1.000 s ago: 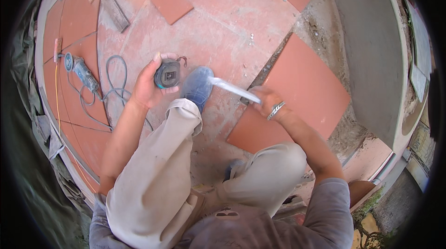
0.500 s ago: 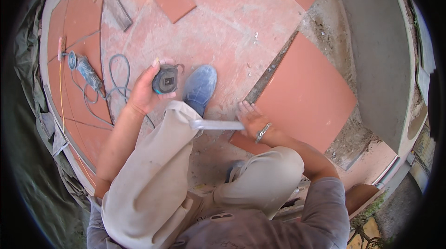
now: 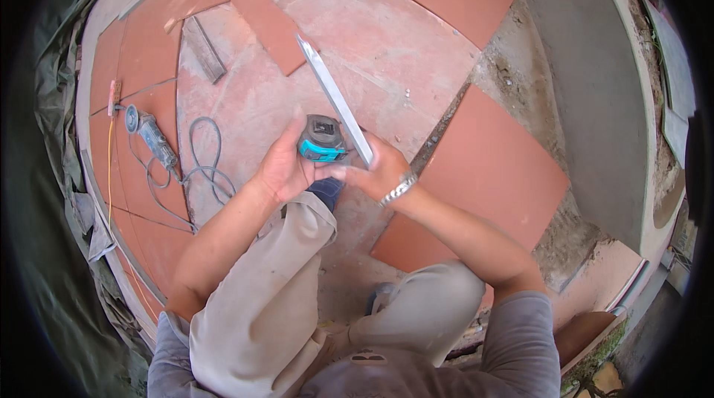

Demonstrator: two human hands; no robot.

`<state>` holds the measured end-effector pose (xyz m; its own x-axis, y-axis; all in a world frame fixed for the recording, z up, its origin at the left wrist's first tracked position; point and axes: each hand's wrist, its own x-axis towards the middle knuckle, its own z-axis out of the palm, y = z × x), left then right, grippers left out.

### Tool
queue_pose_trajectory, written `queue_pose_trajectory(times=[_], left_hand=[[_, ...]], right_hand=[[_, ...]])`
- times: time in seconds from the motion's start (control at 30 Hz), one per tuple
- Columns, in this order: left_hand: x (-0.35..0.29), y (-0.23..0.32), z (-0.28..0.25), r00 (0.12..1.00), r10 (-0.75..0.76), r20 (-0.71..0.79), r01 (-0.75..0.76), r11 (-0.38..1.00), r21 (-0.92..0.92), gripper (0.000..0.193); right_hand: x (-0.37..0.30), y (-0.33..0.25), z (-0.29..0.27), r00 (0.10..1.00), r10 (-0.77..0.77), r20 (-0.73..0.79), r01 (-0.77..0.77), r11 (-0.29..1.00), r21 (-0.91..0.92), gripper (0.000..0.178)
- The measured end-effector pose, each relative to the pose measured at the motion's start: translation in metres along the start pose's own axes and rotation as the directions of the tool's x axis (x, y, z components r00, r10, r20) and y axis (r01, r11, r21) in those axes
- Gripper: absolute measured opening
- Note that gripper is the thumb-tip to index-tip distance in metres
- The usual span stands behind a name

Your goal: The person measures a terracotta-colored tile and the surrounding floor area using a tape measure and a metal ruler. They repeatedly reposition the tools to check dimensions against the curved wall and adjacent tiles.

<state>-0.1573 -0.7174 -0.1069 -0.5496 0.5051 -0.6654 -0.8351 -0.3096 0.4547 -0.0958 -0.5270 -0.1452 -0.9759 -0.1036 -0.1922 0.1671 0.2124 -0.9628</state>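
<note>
My left hand is wrapped round a black and teal tape measure above my bent knee. Close against its right side, my right hand grips the lower end of a narrow silver metal bar. The bar slants up and away to the left over the dusty floor. Fingers of my right hand reach to the tape measure's edge and seem to touch it, though blur hides the exact contact. Beside my right forearm lies a large terracotta tile on the ground.
An angle grinder with a looped grey cable lies at left on laid tiles. A short grey metal profile and a tile strip lie further off. Rough mortar borders a grey curved wall at right.
My right hand has left the large tile and come in beside the left hand. The metal bar has swung from level to a steep slant. The tape measure has moved right and tilted.
</note>
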Motion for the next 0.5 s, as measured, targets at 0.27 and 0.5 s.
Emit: queue_pose_trajectory(times=[0.27,0.5], left_hand=[[-0.005,0.003,0.004,0.997,0.020,0.077,-0.053,0.894,0.444,0.064],[-0.017,0.006,0.032,0.911,-0.134,0.389,-0.195,0.691,0.696,0.068]], right_hand=[[0.002,-0.018,-0.037,0.989,0.092,0.116,-0.100,0.993,0.064,0.049],[-0.021,-0.041,-0.067,0.881,0.221,0.417,-0.382,0.854,0.354,0.030]])
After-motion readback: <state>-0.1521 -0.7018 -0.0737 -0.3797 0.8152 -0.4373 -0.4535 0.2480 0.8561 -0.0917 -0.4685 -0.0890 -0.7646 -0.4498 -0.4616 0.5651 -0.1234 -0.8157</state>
